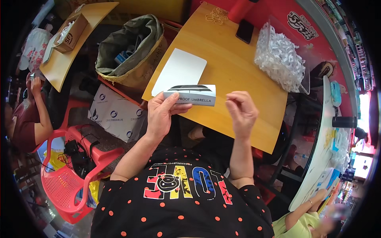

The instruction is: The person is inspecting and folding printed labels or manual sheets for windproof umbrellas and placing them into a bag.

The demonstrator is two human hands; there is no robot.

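My left hand (162, 115) grips the left end of a small grey-and-white umbrella carton (204, 95), thumb on top and fingers beneath. A dark open umbrella is pictured on its upper face. The carton is held level above the near edge of the wooden table (238, 71). To its right and a little apart, my right hand (243, 113) is raised with fingers curled in; whatever they may hold is hidden. Partly behind the carton lies a white rounded card or sheet (180, 69) on the tabletop.
A clear bin (303, 81) heaped with white strips (279, 55) stands at the table's right, near a black phone (245, 31). Rubber bands (216, 16) lie at the far edge. Left are a lined sack (131, 51), a red chair (71, 186) and a wrapped box (115, 113). Other people sit at both sides.
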